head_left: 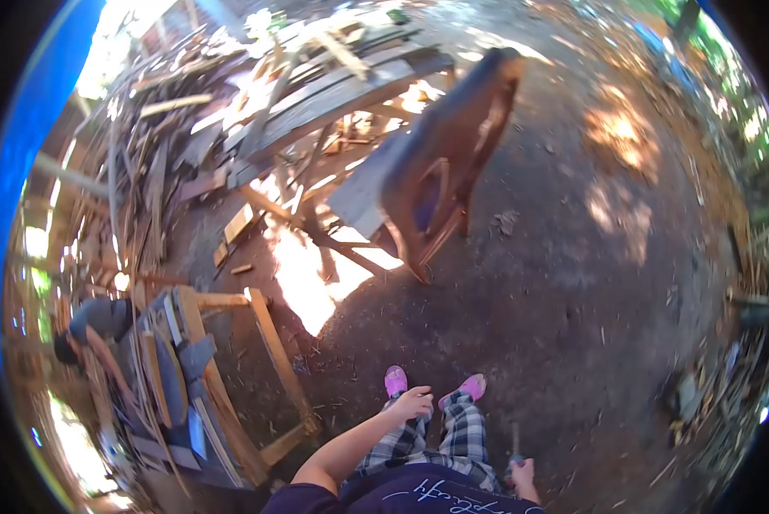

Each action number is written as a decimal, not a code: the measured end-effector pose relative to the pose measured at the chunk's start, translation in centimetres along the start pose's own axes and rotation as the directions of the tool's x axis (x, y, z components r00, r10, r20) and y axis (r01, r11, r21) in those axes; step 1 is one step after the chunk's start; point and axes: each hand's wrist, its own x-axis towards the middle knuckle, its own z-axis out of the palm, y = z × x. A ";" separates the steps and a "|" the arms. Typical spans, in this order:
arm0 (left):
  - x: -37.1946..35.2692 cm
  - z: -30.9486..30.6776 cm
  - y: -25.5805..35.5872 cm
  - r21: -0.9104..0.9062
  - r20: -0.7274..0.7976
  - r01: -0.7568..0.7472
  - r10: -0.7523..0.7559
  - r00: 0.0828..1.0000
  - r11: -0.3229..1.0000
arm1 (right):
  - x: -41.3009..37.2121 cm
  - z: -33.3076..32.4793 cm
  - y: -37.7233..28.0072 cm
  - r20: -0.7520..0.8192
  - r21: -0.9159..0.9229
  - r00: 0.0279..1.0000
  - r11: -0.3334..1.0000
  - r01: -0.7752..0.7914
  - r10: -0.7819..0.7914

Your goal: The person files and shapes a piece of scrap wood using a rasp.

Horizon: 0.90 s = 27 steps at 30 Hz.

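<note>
My left hand [413, 403] hangs in front of my checked trousers, with its fingers loosely bent and apart and nothing visible in it. Low on the right, my right hand [524, 475] is closed around the bluish-grey handle of a thin-shafted hand tool [515, 445]; its exact kind is too small to make out. Ahead of me stands a glossy dark brown wooden piece of furniture [466, 141] with a cut-out side, tilted in the view. Neither hand touches it.
A pile of boards and offcuts [175, 146] fills the back left. At left, a person [102, 321] leans over a wooden workbench [222, 403] with pieces on it. Wood scraps [718, 394] lie at right. Dirt floor [564, 325] extends ahead.
</note>
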 end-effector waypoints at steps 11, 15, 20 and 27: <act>-3.8 -0.6 0.5 0.045 0.177 0.066 -0.073 0.981 0.997 | -8.0 6.0 -25.8 0.164 0.052 0.815 0.830 0.555 -0.555; -4.0 -4.4 -0.4 -0.333 0.316 0.301 -0.195 0.929 0.893 | -9.9 13.4 -33.1 0.191 0.496 0.727 0.704 0.508 -0.660; -4.9 -8.9 1.8 -0.648 0.461 0.253 0.106 0.881 0.718 | -16.3 17.0 -38.6 0.019 0.027 0.540 0.541 0.841 -0.841; -7.4 -9.4 5.3 -0.690 0.200 0.127 0.020 0.980 0.713 | -16.1 15.6 -42.1 0.267 -0.008 0.455 0.470 0.883 -0.850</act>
